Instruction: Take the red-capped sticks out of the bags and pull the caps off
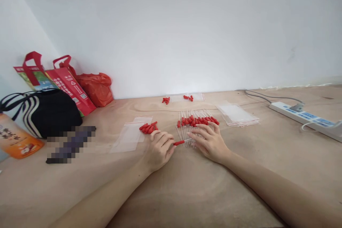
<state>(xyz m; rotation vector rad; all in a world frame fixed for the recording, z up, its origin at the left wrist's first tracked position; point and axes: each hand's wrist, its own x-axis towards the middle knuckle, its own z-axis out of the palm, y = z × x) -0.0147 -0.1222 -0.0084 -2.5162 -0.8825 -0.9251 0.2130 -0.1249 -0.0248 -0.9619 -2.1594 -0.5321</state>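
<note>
My left hand [161, 146] is closed, pinching a small red sleeve [179, 143] between thumb and fingertips. From that sleeve a thin whitish stick [187, 140] runs to the right, into the thumb and fingers of my right hand [210, 140], which is closed around its other end. Loose white sticks [182, 132] lie under and between the hands. Just beyond the right fingers is a row of sticks with red ends [196, 120], side by side. A small pile of red pieces [149, 127] rests by the left knuckles, on clear plastic bags.
Clear zip bags lie at left [124, 137] and right [237, 114]. Red pieces [166, 100] sit by the wall. A power strip [307, 115] with cables is on the right. Shopping bags [69, 85], a black bag [57, 112] and an orange pack [21, 139] stand left.
</note>
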